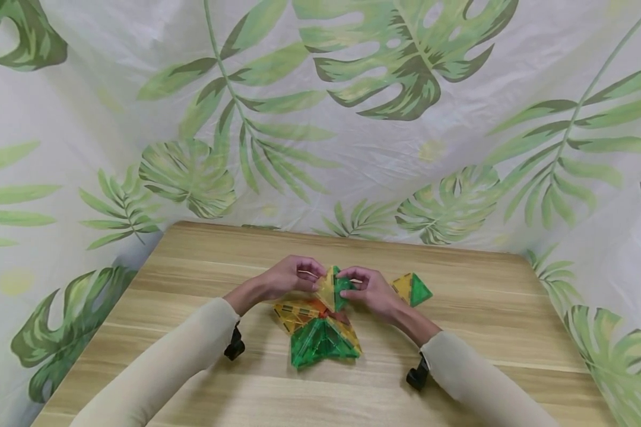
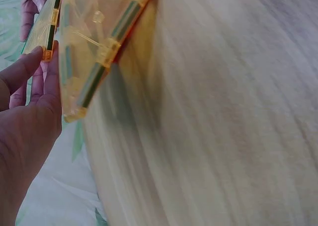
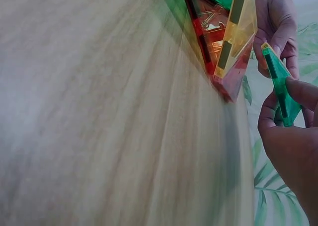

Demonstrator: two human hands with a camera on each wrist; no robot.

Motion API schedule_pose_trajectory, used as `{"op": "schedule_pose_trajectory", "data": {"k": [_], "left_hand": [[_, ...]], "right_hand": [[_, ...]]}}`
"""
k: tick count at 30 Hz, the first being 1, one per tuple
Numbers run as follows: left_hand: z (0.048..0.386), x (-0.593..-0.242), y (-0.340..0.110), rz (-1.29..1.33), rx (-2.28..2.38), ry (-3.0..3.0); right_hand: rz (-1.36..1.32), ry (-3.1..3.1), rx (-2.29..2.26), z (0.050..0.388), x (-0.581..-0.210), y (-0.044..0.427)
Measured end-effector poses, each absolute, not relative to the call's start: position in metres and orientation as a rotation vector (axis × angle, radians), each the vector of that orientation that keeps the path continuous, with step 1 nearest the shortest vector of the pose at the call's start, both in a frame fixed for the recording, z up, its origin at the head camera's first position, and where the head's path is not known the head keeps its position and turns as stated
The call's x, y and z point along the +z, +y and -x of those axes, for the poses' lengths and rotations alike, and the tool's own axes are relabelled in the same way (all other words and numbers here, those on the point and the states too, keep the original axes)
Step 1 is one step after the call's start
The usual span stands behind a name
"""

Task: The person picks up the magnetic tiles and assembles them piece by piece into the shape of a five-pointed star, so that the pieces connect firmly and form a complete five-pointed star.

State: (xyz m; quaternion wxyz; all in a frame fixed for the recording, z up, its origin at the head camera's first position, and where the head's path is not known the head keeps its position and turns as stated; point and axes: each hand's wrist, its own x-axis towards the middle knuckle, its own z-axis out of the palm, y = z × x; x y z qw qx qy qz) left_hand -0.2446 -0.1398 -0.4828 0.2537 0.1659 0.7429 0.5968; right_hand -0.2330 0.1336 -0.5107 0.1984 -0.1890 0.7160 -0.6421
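My left hand (image 1: 292, 276) pinches a translucent yellow triangular magnetic tile (image 1: 327, 289) between thumb and fingers. Facing it, my right hand (image 1: 373, 290) pinches a green triangular magnetic tile (image 1: 343, 288). The two tiles meet along one edge, angled to each other, above the far side of a star-like magnetic-tile structure (image 1: 320, 339). That structure stands on the table with green, yellow and red-orange pointed parts. In the left wrist view, the thumb presses the yellow tile (image 2: 43, 31) beside a yellow point of the structure (image 2: 94, 42). The right wrist view shows the green tile (image 3: 282, 87) gripped near its edge.
A joined yellow and green tile pair (image 1: 412, 289) lies on the wooden table (image 1: 192, 367), right of my right hand. Behind the table's far edge hangs a leaf-patterned cloth (image 1: 278, 148). Both wrists carry black camera mounts (image 1: 235, 344).
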Motion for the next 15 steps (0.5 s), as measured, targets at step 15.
{"op": "schedule_pose_trajectory", "data": {"k": [15], "left_hand": [[0.245,-0.497,-0.154,-0.314,1.72,1.983]], "right_hand": [[0.529,1.952,-1.818,0.244,-0.516,0.112]]}}
